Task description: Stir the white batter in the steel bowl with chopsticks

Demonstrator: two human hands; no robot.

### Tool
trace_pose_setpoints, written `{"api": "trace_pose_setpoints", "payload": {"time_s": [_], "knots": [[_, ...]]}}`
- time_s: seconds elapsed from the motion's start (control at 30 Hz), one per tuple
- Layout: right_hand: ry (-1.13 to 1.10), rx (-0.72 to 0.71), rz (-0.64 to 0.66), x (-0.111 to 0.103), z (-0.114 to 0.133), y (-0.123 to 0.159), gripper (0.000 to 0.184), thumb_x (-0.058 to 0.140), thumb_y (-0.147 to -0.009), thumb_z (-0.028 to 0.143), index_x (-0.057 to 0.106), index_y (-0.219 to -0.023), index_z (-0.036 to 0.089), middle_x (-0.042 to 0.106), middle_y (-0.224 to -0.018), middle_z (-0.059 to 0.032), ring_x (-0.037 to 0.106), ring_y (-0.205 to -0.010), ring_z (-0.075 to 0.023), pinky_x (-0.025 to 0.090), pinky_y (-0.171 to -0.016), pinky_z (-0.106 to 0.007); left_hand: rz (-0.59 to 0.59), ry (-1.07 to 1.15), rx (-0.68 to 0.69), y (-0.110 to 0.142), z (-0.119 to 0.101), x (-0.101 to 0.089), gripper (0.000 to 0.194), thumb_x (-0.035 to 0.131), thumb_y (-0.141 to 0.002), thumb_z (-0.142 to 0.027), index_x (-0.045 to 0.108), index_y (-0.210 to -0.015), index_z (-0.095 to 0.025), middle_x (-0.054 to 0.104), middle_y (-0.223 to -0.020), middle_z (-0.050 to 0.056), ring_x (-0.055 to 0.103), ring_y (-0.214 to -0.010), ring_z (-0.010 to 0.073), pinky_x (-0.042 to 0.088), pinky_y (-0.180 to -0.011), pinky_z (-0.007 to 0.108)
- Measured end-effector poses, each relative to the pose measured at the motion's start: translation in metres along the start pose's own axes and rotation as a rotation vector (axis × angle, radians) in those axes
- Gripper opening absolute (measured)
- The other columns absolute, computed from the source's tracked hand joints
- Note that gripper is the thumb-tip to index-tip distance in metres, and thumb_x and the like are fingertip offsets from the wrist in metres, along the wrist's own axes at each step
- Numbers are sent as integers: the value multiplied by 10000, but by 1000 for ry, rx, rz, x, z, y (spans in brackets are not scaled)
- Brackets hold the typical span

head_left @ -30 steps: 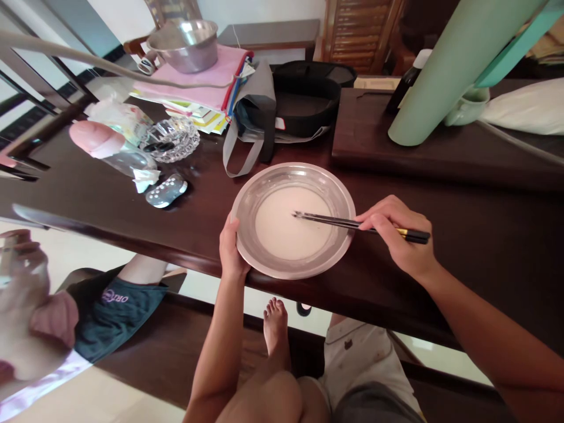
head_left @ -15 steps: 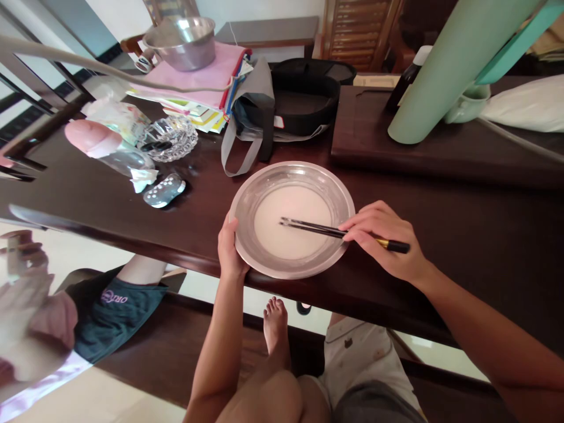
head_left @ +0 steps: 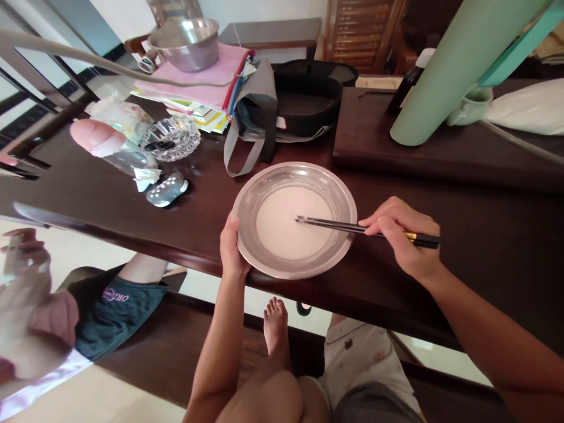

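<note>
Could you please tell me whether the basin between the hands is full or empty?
Partly full: white liquid covers the bottom of the basin, below its rim.

basin [head_left: 247, 235]: shiny smooth metal | chopsticks [head_left: 335, 225]: glossy black | table [head_left: 202, 217]: polished dark wood

The fingers of the left hand [head_left: 233, 249] are hidden beneath the bowl [head_left: 245, 217]; the right hand [head_left: 405, 238] covers part of the chopsticks [head_left: 335, 225]. Whether their tips touch the white liquid [head_left: 282, 238] cannot be told. Far left of the left hand, another person's hand [head_left: 26, 264] is blurred, its object unclear, and the person is cut off by the left edge. Beyond the left hand, dark items [head_left: 159, 146] in the glass dish [head_left: 187, 141] are indistinct. Beyond the right hand, the green cylinder [head_left: 449, 82] leaves the top edge, partly hiding the dark bottle [head_left: 404, 88]; the white bag [head_left: 533, 108] passes the right edge.
</note>
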State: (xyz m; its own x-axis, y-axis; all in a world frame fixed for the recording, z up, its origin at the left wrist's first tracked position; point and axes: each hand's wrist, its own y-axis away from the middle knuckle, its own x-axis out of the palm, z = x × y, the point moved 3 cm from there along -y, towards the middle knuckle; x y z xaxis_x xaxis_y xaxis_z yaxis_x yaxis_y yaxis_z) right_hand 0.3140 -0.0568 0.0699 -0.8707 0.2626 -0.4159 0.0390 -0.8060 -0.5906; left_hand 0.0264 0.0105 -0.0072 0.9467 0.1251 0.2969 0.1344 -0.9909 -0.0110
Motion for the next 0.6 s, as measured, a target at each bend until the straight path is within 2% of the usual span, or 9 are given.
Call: {"api": "trace_pose_setpoints", "payload": {"time_s": [0.13, 0.2, 0.3, 0.37, 0.47, 0.6], "knots": [[-3, -44, 153, 5, 1, 1, 190, 590, -912, 166, 724, -818, 262, 777, -877, -15, 680, -793, -201, 519, -781, -414, -3, -6, 8, 0, -1, 1, 404, 640, -836, -489, 732, -1128, -227, 734, -1174, 65, 656, -1156, 298, 522, -968, 363], [22, -28, 115, 4, 0, 1, 189, 592, -912, 164, 725, -819, 260, 775, -878, -17, 677, -807, -203, 513, -784, -412, -3, 0, 8, 0, -1, 1, 390, 631, -844, -470, 736, -1126, -223, 732, -1184, 65, 655, -1156, 294, 519, -971, 357], [-22, -13, -2, -1, -1, 0, 277, 532, -940, 148, 702, -748, 253, 737, -754, -12, 642, -710, -183, 492, -687, -384, 0, 19, -1, 0, -1, 1, 384, 624, -849, -440, 735, -1143, -220, 736, -1179, 64, 654, -1156, 293, 526, -960, 358], [-52, -41, 38, 1, 0, 0, 279, 528, -938, 140, 700, -750, 255, 740, -752, -10, 640, -701, -182, 495, -685, -387, -3, 16, -2, 0, 0, 1, 390, 620, -850, -440, 733, -1154, -221, 736, -1183, 64, 648, -1167, 297, 527, -960, 359], [-2, -63, 147, 5, 1, 0, 195, 587, -911, 147, 719, -820, 259, 776, -872, -12, 676, -800, -201, 513, -783, -417, -9, 5, 5, 0, 0, 0, 392, 620, -849, -452, 737, -1145, -223, 734, -1190, 64, 648, -1169, 297, 523, -963, 355], [10, -1, 18, 0, -1, 0, 255, 549, -932, 151, 706, -761, 256, 748, -790, -11, 661, -751, -191, 503, -719, -390, -4, 30, 1, 0, 0, 0, 382, 630, -845, -439, 736, -1145, -228, 738, -1183, 61, 663, -1141, 290, 530, -949, 354]]}}
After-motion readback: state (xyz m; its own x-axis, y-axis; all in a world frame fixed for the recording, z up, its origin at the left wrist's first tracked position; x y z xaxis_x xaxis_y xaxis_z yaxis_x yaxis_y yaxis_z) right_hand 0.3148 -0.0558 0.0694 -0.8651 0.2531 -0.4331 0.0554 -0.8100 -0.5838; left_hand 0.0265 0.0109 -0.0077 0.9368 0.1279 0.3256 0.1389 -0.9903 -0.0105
